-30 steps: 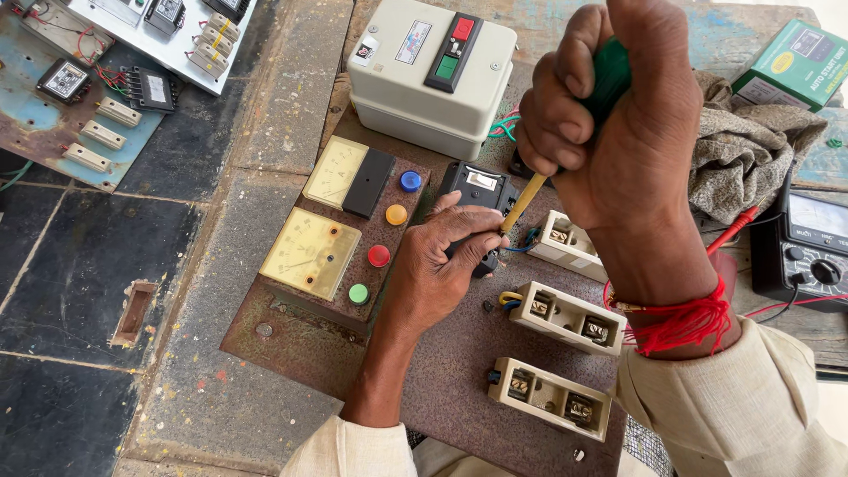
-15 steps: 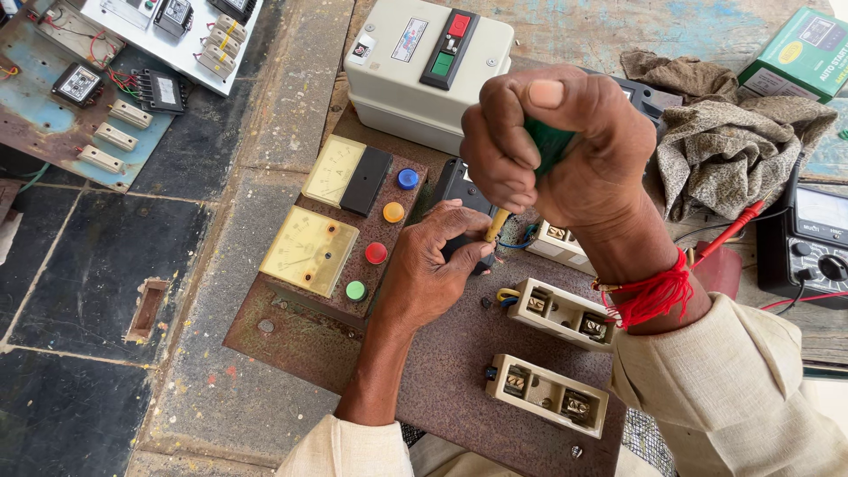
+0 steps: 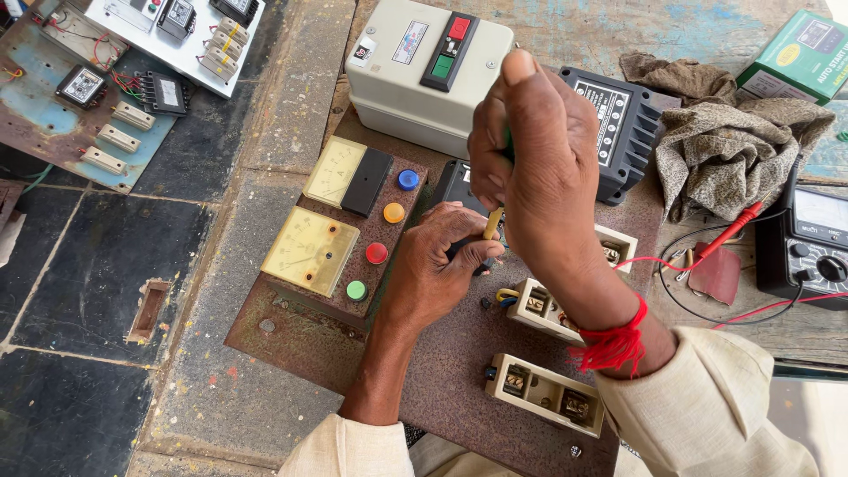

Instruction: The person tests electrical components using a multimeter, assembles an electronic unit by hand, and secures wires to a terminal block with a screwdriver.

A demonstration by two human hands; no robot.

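My right hand (image 3: 539, 168) is closed around a green-handled screwdriver (image 3: 492, 223), held upright with its yellowish shaft pointing down at a rusty brown metal panel (image 3: 442, 371). My left hand (image 3: 437, 269) rests on the panel and pinches a small dark part (image 3: 465, 247) right at the screwdriver's tip. The panel carries two cream analogue meters (image 3: 311, 250), a row of blue, orange, red and green indicator lamps (image 3: 386, 237) and several cream fuse holders (image 3: 546, 394). A red thread is tied round my right wrist.
A cream starter box with red and green buttons (image 3: 424, 66) stands behind the panel, with a black finned module (image 3: 618, 124) beside it. At right lie a crumpled cloth (image 3: 733, 150), a multimeter with red probes (image 3: 813, 247) and a green carton (image 3: 799, 53). Another wired panel (image 3: 97, 97) lies at top left.
My right hand has brought the screwdriver from tilted to nearly upright and moved closer over the left hand. The view has shifted slightly, revealing the black module.
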